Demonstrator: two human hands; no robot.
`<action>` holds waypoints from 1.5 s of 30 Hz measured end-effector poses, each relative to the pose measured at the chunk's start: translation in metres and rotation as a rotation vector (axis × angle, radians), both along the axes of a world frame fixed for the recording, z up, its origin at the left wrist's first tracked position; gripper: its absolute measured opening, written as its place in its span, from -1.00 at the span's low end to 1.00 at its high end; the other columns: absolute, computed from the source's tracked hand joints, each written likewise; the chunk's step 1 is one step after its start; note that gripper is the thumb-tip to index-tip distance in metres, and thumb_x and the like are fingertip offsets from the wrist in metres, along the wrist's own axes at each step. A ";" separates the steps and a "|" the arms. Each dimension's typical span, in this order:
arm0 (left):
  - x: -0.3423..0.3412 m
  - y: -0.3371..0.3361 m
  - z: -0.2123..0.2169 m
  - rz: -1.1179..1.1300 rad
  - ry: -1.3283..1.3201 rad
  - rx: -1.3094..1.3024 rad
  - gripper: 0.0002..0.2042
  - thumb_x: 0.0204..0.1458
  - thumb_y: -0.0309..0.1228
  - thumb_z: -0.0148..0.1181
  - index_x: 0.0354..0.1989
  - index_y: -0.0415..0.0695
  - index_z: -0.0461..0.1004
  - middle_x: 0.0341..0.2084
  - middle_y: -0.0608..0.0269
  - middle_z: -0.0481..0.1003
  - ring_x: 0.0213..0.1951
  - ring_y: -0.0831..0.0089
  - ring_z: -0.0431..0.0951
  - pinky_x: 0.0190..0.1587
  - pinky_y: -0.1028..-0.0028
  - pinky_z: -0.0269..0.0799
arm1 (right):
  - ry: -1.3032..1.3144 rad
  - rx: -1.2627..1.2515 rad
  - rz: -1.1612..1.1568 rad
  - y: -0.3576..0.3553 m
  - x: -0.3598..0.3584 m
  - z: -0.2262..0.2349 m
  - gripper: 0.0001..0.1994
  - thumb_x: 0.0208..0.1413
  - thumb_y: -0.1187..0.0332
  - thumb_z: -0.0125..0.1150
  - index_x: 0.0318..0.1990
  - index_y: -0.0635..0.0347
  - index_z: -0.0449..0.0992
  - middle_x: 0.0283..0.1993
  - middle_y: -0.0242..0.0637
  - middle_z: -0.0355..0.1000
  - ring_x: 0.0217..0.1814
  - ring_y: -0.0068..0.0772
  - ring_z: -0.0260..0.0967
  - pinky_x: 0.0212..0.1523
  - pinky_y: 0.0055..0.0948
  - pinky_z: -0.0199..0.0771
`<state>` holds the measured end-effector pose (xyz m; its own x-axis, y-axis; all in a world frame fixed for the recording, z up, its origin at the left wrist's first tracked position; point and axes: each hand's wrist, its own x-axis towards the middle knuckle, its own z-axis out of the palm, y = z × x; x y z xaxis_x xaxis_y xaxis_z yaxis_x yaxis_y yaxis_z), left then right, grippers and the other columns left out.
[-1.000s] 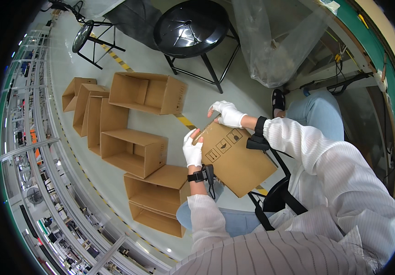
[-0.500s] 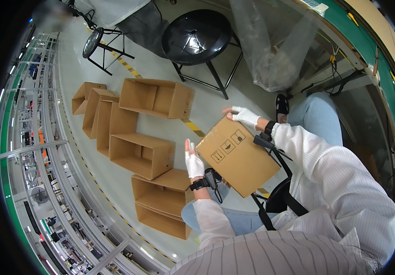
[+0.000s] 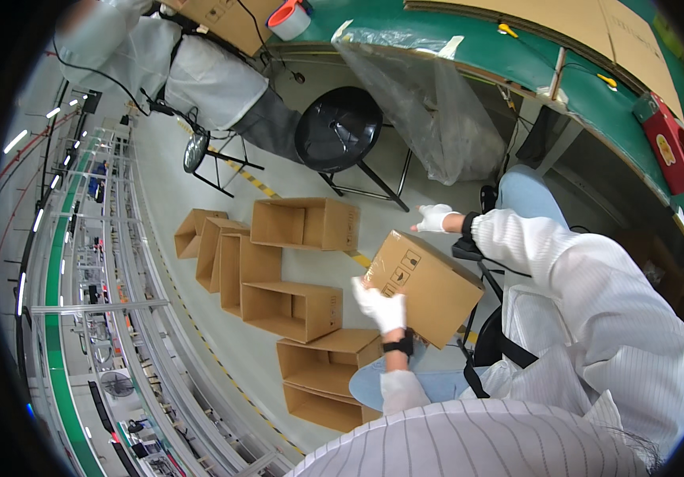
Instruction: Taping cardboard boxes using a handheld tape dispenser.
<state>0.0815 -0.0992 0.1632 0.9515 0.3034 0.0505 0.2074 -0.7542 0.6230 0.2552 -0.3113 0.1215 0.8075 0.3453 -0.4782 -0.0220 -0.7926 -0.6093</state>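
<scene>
Left of the seated person, open brown cardboard boxes (image 3: 294,298) lie in a staggered row on the pale floor (image 3: 199,334). The gloved left hand (image 3: 382,306) presses flat against the closed brown cardboard carton (image 3: 429,288), held tilted above the lap; the gloved right hand (image 3: 435,217) hovers open, off its far corner. It appears mid-turn; the right hand likely must regrip. Beyond: black round stool (image 3: 340,127), green surface (image 3: 533,63).

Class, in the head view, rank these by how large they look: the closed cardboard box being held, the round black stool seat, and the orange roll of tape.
1. Closed brown cardboard box, held close to the camera, so nearness may inflate it.
2. Round black stool seat.
3. Orange roll of tape, clearly smallest.
</scene>
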 end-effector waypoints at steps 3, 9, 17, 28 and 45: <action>-0.042 -0.084 0.032 -0.456 0.186 0.441 0.21 -0.60 -0.11 0.59 0.28 -0.38 -0.01 0.26 -0.32 0.03 0.27 -0.11 0.09 0.30 0.09 0.00 | -0.013 0.074 0.035 -0.034 -0.009 0.014 -0.18 -0.01 -0.25 0.10 0.27 0.18 0.23 0.18 0.04 0.33 0.22 0.06 0.28 0.18 -0.20 0.28; -0.080 -0.110 -0.029 -0.634 0.127 0.927 -0.35 -0.02 -0.31 0.09 0.26 -0.33 0.11 0.25 -0.14 0.12 0.25 -0.13 0.10 0.28 -0.06 -0.07 | 0.054 0.241 -0.010 -0.066 -0.041 0.021 -0.24 0.02 -0.23 0.09 0.21 0.22 0.32 0.18 0.02 0.34 0.23 0.01 0.28 0.22 -0.28 0.25; -0.054 -0.051 0.015 -0.352 -0.076 0.556 -0.43 -0.09 -0.65 -0.12 0.23 -0.32 0.17 0.23 -0.13 0.19 0.28 -0.07 0.12 0.32 0.01 -0.09 | -0.042 -0.049 -0.010 -0.078 -0.051 0.013 -0.42 0.06 -0.08 0.11 0.01 0.29 0.47 0.04 0.00 0.44 0.07 0.04 0.40 0.05 -0.13 0.38; -0.103 0.063 0.057 0.525 -0.404 -0.237 -0.53 -0.05 -0.70 -0.03 0.13 -0.44 0.30 0.05 -0.01 0.41 -0.08 0.25 0.45 0.04 0.37 0.32 | -0.493 0.076 -0.260 -0.098 -0.029 0.084 0.06 -0.41 0.02 0.54 0.31 0.22 0.12 0.25 0.01 0.24 0.24 0.01 0.22 0.17 -0.18 0.26; -0.120 0.095 -0.056 0.663 -0.221 -1.001 -0.59 -0.09 -0.69 0.03 0.02 -0.32 0.32 -0.15 0.06 0.44 -0.23 0.20 0.50 -0.17 0.24 0.46 | -0.575 0.271 -0.061 -0.017 -0.010 0.139 -0.79 0.16 0.43 -0.09 -0.25 0.39 0.46 -0.25 0.17 0.46 -0.16 0.13 0.45 -0.16 -0.10 0.42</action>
